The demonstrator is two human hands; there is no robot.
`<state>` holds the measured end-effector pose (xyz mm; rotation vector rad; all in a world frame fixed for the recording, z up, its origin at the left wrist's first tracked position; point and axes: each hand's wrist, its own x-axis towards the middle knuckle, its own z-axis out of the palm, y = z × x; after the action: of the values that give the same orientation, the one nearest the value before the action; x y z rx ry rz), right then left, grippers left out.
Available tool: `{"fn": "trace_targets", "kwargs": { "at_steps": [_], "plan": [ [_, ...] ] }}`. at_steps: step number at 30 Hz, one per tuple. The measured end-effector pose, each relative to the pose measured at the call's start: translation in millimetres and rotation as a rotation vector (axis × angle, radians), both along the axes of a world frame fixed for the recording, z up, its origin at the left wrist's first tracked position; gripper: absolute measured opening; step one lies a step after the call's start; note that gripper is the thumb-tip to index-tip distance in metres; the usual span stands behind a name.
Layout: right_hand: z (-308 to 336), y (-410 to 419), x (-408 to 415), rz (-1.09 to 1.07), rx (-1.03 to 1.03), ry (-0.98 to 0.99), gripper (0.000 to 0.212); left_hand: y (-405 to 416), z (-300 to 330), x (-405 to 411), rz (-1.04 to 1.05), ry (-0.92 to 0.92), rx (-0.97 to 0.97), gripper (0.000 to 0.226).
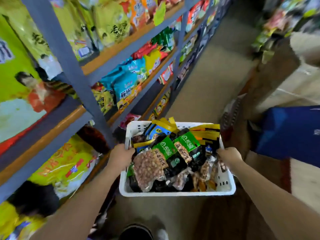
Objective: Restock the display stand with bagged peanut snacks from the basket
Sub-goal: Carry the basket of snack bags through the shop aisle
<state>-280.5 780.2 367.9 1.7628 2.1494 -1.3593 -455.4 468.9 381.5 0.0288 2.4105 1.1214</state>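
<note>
A white plastic basket (176, 193) hangs in front of me above the aisle floor. My left hand (121, 155) grips its left rim and my right hand (229, 157) grips its right rim. The basket is full of bagged peanut snacks (149, 168), clear bags with green and black labels, plus yellow and black packs at the back. On my left runs the grey display stand (72, 70) with wood-edged shelves stacked with snack bags.
The aisle floor (213, 80) stretches ahead between the stand and goods on the right. A blue box (290, 132) sits at the right on a brown surface. My dark shoe (136, 232) shows at the bottom.
</note>
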Motion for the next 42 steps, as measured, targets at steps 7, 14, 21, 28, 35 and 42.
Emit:
{"fn": "trace_targets", "kwargs": {
  "at_steps": [7, 14, 21, 28, 35, 42],
  "plan": [
    [15, 97, -65, -0.036, 0.159, -0.148, 0.023, 164, -6, -131, -0.222, 0.042, -0.056, 0.031],
    [25, 213, -143, -0.247, 0.184, -0.167, 0.043, 331, 10, -244, -0.334, 0.001, -0.019, 0.024],
    [1, 378, -229, -0.242, 0.116, -0.096, 0.043, 510, -11, -345, -0.426, 0.011, -0.067, 0.032],
    [11, 552, -332, -0.155, 0.119, -0.153, 0.043, 676, -2, -448, -0.437, -0.002, -0.143, 0.041],
    [-8, 723, -458, -0.155, 0.126, -0.137, 0.039, 835, -29, -571, -0.483, -0.027, -0.177, 0.040],
    [-8, 898, -573, -0.320, 0.062, -0.124, 0.038, 1041, -24, -707, -0.613, -0.005, -0.191, 0.035]
  ]
}}
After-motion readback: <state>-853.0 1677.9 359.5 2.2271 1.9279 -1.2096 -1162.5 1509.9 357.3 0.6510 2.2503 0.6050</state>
